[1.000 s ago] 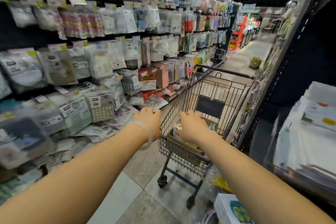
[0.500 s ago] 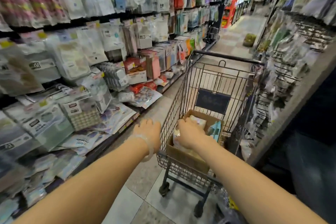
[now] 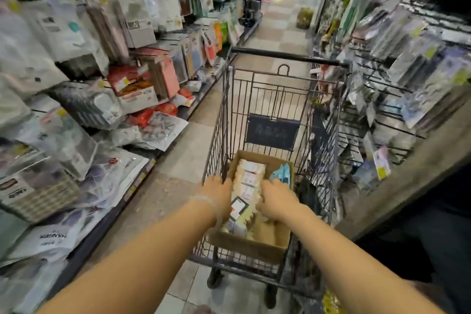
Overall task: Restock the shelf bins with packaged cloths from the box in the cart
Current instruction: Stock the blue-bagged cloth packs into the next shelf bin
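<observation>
moved: both hands brought down from the cart rim into the box [image 3: 251, 246]; view tilted down
left hand [image 3: 216, 192]: laid at the near-left edge of the cloth packs [image 3: 248, 181]; finger state cannot be told
right hand [image 3: 276, 200]: laid on the packs; grip hidden
cart [image 3: 288, 56]: stood mid-aisle
progress: box seen largely full; no pack lifted yet; shelf bins [image 3: 132, 95] left to be filled

Cart [image 3: 275, 89] stands dead ahead at twelve o'clock, box [image 3: 254, 245] inside it, packaged cloths [image 3: 248, 178] in the box; shelf bins [image 3: 76, 115] at nine, racks [image 3: 397, 89] at three.
</observation>
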